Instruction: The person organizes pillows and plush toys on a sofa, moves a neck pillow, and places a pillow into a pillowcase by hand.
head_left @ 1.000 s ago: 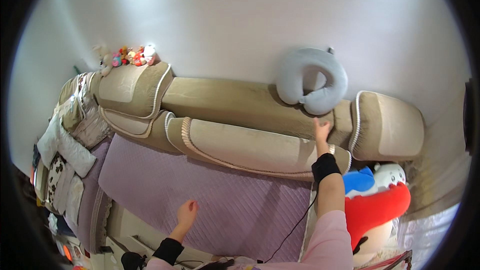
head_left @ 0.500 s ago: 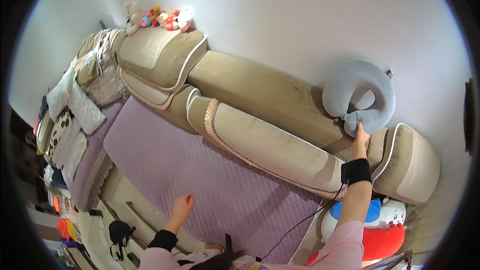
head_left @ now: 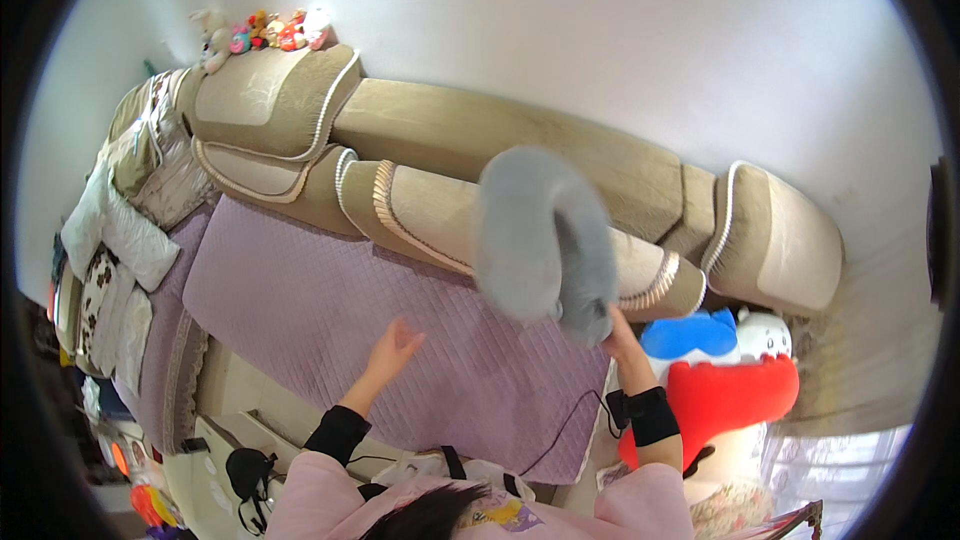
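Observation:
A grey U-shaped neck pillow (head_left: 520, 240) hangs in the air, a little blurred, over the front edge of the beige sofa. One of its ends is gripped by my right hand (head_left: 618, 333), whose fingers are partly hidden behind it. My left hand (head_left: 397, 348) holds nothing; its fingers are partly spread above the lilac quilted seat cover (head_left: 300, 270). A gap of lilac cover separates it from the pillow. Black bands circle both my wrists.
Along the sofa's back lies a long beige cushion (head_left: 500, 125). Small plush toys (head_left: 265, 30) sit at the far left. Red plush (head_left: 730, 395) and blue plush (head_left: 690, 337) lie at right. White pillows (head_left: 125, 230) pile up left; a black cap-like thing (head_left: 247, 470) sits near left.
My right hand has brought the neck pillow left and nearer, away from the wall and sofa back. My left hand has risen slightly and its fingers have opened. The view has shifted.

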Tool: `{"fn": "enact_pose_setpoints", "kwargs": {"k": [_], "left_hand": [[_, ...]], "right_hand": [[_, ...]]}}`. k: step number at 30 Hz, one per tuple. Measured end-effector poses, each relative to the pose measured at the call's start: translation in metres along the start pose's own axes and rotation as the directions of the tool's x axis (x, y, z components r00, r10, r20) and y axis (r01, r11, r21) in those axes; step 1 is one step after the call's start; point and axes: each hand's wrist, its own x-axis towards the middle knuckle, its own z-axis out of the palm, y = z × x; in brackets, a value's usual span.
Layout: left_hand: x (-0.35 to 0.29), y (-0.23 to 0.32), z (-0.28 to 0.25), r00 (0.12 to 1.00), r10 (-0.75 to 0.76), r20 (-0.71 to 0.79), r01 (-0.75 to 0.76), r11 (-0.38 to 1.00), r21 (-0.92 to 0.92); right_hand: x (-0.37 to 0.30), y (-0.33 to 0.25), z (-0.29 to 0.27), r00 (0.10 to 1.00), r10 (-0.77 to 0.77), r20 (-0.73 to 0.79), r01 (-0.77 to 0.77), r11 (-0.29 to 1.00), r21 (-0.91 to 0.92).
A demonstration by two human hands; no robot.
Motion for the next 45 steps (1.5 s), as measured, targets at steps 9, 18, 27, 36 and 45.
{"fn": "enact_pose_setpoints", "kwargs": {"k": [9, 18, 27, 36, 45], "left_hand": [[-0.028, 0.075, -0.019, 0.843, -0.038, 0.536, 0.491, 0.462, -0.739], [-0.057, -0.069, 0.031, 0.731, 0.034, 0.682, -0.116, 0.990, 0.075], [-0.033, -0.098, 0.083, 0.608, 0.072, 0.791, -0.327, 0.930, 0.167], [-0.067, -0.101, 0.127, 0.415, -0.089, 0.906, -0.277, 0.936, 0.218], [-0.061, -0.162, 0.105, 0.642, -0.093, 0.761, -0.161, 0.954, 0.252]], "right_hand": [[-0.116, 0.069, 0.051, 0.932, -0.284, 0.226, 0.360, 0.639, -0.680], [-0.150, 0.189, -0.001, 0.958, -0.286, -0.027, 0.112, 0.459, -0.881], [-0.185, 0.288, -0.032, 0.930, 0.075, -0.361, -0.072, 0.997, 0.023], [-0.156, 0.305, -0.014, 0.651, -0.109, -0.751, 0.215, 0.976, 0.045], [-0.177, 0.305, -0.118, 0.596, -0.417, -0.687, -0.120, 0.799, -0.589]]}}
